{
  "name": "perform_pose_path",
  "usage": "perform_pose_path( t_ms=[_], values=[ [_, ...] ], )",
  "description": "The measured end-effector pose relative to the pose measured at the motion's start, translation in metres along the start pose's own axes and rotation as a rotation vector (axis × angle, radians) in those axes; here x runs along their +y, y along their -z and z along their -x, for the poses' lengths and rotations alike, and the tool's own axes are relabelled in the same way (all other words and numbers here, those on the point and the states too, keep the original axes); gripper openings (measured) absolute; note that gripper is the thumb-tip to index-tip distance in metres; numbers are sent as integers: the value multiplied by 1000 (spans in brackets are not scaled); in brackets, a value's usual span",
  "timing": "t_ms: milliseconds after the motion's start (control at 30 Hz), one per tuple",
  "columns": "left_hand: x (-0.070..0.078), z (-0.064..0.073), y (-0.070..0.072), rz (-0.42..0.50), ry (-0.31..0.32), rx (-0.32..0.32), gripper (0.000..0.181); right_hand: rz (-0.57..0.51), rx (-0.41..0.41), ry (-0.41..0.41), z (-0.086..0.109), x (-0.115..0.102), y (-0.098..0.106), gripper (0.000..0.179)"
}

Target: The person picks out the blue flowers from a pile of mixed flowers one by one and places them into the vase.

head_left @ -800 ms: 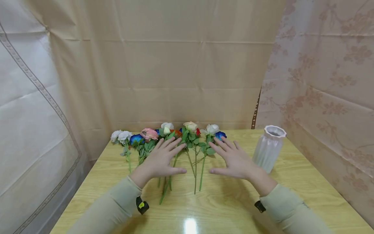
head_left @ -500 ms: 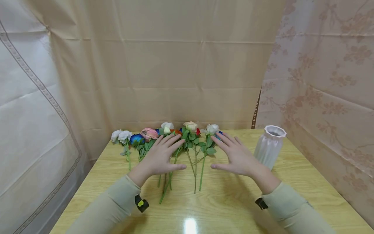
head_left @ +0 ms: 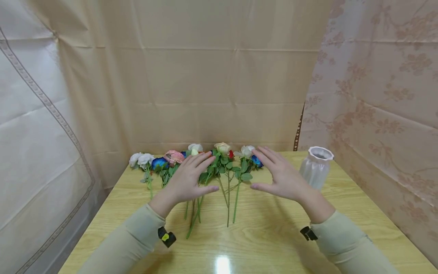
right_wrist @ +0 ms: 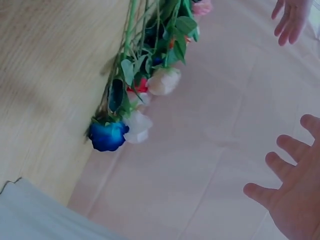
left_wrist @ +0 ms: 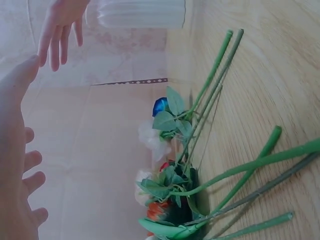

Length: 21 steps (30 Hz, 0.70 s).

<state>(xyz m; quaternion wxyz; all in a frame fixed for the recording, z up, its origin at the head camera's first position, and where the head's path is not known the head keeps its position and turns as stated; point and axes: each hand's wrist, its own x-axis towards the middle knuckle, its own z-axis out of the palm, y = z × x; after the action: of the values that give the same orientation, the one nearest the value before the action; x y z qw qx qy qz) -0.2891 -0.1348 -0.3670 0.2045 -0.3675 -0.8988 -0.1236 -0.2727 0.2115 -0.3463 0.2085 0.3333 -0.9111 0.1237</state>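
Note:
Both hands are raised above the table, palms down and holding nothing. My left hand (head_left: 186, 179) overlaps the stems and leaves of the middle flowers in the head view, its thumb spread out to the right. My right hand (head_left: 282, 177) is beside a blue rose (head_left: 256, 161) and a white rose (head_left: 245, 151), with the vase behind it. Along the table's back lie several long-stemmed flowers: white ones (head_left: 146, 160) at the left, a pink one (head_left: 173, 156), a cream rose (head_left: 222, 148). In the right wrist view the blue rose (right_wrist: 107, 136) lies away from the spread fingers.
A white fluted vase (head_left: 316, 167) stands upright at the back right, its lower part partly hidden by the right hand. The wooden table (head_left: 260, 243) meets a beige curtain (head_left: 219, 83) behind, with a patterned cloth (head_left: 386, 114) at the right.
Both hands have risen slightly; the right hand has also shifted a little to the right, uncovering the blue rose. The flowers and vase stay put.

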Motion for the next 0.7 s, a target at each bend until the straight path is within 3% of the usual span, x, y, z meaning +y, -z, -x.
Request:
perform_pose_path(
  t_ms=[300,700],
  values=[
    [4,-3,1,105,36,44,84,-159,30,-82,0,2,16,101],
    [12,-12,-3,241,122,39,81,-182,106,-107,1,16,30,100]
  ],
)
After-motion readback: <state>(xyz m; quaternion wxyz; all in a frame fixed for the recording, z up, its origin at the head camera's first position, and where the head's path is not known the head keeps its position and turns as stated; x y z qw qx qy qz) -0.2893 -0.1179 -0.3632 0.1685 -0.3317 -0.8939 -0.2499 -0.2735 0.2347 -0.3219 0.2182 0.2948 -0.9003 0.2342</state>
